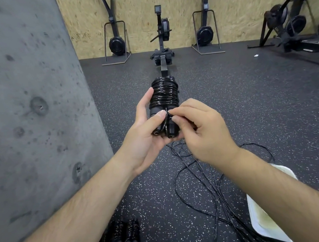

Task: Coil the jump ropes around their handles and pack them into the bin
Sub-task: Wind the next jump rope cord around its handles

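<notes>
Your left hand grips the two hard handles tight while your right hand pinches the thin, slippery, springy rope, so hold its end near the handles.

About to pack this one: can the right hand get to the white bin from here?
Probably yes: the white bin sits on the floor under the right forearm, nothing blocking, but the right hand must first release the rope.
</notes>
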A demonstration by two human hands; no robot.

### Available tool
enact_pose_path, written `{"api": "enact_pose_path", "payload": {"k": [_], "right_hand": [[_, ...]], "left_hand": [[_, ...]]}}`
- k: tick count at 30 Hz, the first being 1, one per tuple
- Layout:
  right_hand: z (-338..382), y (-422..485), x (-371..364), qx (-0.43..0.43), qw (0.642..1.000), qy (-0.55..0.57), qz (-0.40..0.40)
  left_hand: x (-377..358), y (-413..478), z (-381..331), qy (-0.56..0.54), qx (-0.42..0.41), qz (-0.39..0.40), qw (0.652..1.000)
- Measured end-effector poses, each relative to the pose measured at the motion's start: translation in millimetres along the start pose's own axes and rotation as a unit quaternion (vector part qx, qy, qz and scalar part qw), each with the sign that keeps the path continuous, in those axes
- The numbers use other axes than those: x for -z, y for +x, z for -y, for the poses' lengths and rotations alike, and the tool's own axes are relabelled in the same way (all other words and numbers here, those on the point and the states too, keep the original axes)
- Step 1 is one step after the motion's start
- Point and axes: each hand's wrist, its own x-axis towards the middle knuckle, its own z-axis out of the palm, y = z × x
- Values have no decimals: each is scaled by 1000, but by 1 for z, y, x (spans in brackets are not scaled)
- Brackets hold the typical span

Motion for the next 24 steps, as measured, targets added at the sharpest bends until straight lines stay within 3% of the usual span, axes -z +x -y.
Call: {"api": "enact_pose_path", "payload": {"k": [6,11,18,24], "right_hand": [[4,-3,-4,-141,988,40,-41],[12,-1,0,-119,992,-26,-17],[16,-5,0,-119,992,-40,12],[8,-5,-7,-216,973,74,-41]], "left_hand": [[-6,0,2,79,-32,5,996],[-7,4,5,53,-26,-14,998],[-5,3,3,140,-42,-27,989],[-3,3,9,134,-20,-15,991]]}}
